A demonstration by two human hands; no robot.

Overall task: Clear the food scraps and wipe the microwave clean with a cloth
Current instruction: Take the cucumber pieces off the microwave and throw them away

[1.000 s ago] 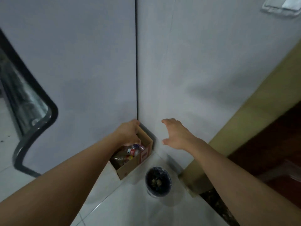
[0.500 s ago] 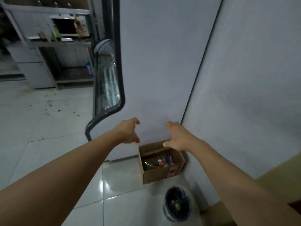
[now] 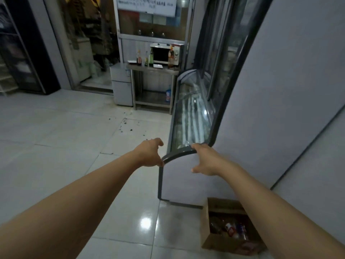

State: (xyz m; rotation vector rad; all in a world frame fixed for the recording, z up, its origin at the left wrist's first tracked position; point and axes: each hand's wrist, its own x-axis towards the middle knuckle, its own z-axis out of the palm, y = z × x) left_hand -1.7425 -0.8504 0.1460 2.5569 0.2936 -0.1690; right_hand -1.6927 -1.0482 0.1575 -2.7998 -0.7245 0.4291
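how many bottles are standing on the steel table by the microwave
4 that I can make out: three in a row left of the microwave, at and, and one in front of it. More may be hidden.

Glossy floor tiles (image 3: 74,139), cardboard box (image 3: 214,242), steel table (image 3: 151,69).

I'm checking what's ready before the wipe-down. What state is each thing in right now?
Microwave: on the steel table across the room, door shut as far as I can tell.
Cardboard box: open, holding bottles and cans.
Left hand: empty, fingers curled.
Right hand: empty, open.
Floor: dark scraps scattered.
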